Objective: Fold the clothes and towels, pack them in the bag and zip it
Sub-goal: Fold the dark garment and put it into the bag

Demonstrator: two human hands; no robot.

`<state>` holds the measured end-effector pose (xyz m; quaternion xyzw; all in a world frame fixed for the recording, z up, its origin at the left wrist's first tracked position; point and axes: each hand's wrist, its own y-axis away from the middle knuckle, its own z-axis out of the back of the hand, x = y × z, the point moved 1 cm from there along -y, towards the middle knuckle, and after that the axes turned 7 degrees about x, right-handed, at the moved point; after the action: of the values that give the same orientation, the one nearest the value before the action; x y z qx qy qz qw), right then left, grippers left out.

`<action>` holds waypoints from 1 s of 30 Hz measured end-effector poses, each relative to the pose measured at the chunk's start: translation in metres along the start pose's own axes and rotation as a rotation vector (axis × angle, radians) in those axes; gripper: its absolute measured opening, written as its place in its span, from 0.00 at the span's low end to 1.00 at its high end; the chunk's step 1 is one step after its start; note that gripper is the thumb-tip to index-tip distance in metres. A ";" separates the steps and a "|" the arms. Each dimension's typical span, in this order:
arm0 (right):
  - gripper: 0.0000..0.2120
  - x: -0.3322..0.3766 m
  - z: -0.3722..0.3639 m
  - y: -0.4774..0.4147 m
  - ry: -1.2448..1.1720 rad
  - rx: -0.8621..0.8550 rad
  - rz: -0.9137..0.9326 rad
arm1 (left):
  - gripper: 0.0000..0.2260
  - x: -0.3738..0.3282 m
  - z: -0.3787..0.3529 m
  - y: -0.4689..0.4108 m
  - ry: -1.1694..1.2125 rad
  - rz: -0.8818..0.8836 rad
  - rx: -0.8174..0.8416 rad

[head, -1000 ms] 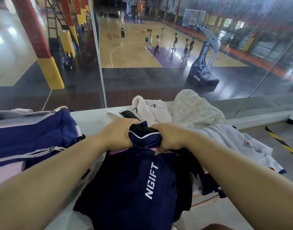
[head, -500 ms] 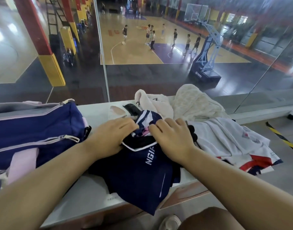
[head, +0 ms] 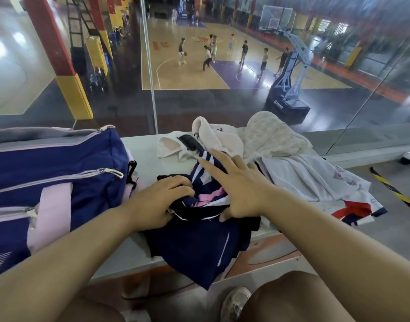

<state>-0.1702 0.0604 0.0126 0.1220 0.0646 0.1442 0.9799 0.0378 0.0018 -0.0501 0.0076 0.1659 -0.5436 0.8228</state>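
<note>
A navy garment with white and pink trim lies bunched on the white ledge, part of it hanging over the front edge. My left hand grips its bunched left side with curled fingers. My right hand lies on top of it with fingers spread and straight. The navy and pink bag sits to the left, its zippers looking closed. Behind the garment are a pink-white towel, a cream towel and a white jersey with red and navy trim.
A glass wall stands right behind the ledge, overlooking a basketball court with several players. A dark comb-like object lies on the pink-white towel. My knees and a shoe are below the ledge. Yellow-black tape marks the floor on the right.
Both hands pushed the navy garment forward onto the ledge and bunched it. My right hand then let go and spread flat over it, while the left keeps gripping.
</note>
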 end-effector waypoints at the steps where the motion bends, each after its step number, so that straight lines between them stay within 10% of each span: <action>1: 0.63 0.000 0.005 -0.007 0.064 0.041 0.013 | 0.29 0.000 0.001 -0.001 0.016 -0.013 -0.002; 7: 0.62 0.001 0.014 -0.037 0.186 0.176 0.076 | 0.28 0.003 0.009 -0.007 0.061 -0.059 -0.021; 13: 0.27 -0.003 0.013 -0.011 0.219 -0.136 -0.076 | 0.27 0.007 0.021 -0.002 -0.018 0.077 -0.046; 20: 0.16 0.022 -0.030 0.013 0.091 -0.397 -0.143 | 0.23 -0.004 0.018 0.006 0.005 0.056 0.062; 30: 0.67 0.078 -0.052 0.037 -0.121 0.143 -0.340 | 0.47 -0.011 -0.001 0.038 -0.064 0.192 0.349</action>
<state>-0.1144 0.1297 -0.0345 0.1871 0.0354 -0.0361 0.9810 0.0672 0.0275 -0.0546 0.1486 0.0413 -0.4832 0.8618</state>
